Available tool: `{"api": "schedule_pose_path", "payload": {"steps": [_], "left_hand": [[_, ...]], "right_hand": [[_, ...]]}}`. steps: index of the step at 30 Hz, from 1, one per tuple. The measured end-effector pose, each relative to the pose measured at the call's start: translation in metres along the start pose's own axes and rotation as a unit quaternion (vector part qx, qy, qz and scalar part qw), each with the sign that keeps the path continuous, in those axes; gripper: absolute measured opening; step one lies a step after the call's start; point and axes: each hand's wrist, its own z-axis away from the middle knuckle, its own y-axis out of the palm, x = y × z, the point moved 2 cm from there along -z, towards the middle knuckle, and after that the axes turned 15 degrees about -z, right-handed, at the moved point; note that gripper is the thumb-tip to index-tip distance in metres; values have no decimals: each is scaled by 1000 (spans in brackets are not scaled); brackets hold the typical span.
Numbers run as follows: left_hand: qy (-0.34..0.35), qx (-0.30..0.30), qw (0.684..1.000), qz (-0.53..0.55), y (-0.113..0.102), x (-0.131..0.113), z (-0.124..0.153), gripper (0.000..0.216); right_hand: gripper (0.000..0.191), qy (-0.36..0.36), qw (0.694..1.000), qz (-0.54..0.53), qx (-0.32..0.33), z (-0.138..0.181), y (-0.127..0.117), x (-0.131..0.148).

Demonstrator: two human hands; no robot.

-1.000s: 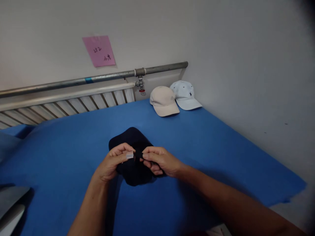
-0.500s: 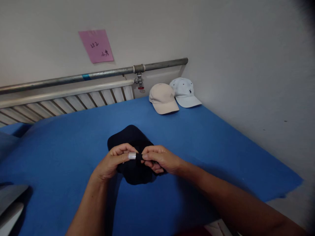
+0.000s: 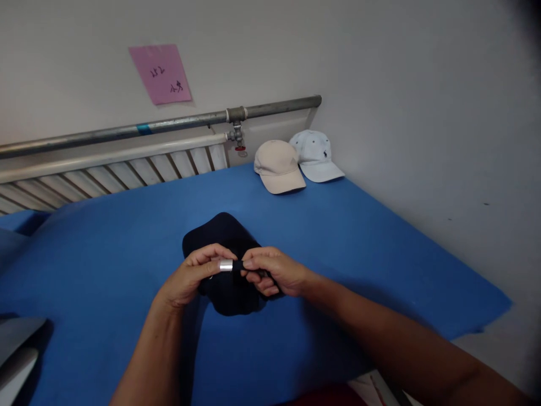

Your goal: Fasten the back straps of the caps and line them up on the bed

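Note:
A dark navy cap (image 3: 222,237) lies on the blue sheet (image 3: 338,237) in front of me. My left hand (image 3: 192,276) pinches a small silver buckle (image 3: 226,265) on the cap's back strap. My right hand (image 3: 270,270) pinches the dark strap just right of the buckle, fingers curled. Both hands rest over the near edge of the cap and hide part of it.
A beige cap (image 3: 279,166) and a pale blue cap (image 3: 315,156) sit side by side at the far corner by the wall. A metal pipe (image 3: 169,123) and a white radiator (image 3: 105,172) run along the back. A pink note (image 3: 160,73) hangs above. A grey object (image 3: 17,344) lies at the left edge.
The hands and the cap have barely moved. The view has tilted slightly, so the wall note and the far caps sit a little higher in the picture.

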Motion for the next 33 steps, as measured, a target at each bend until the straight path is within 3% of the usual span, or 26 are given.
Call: {"api": "schedule_pose_path", "payload": {"steps": [24, 33], "left_hand": [[-20, -25, 999, 15, 2, -1, -1, 21], [-11, -26, 999, 22, 3, -2, -2, 20]], "right_hand": [[8, 10, 1000, -12, -6, -3, -4, -4], [12, -10, 998, -61, 18, -3, -4, -3]]}}
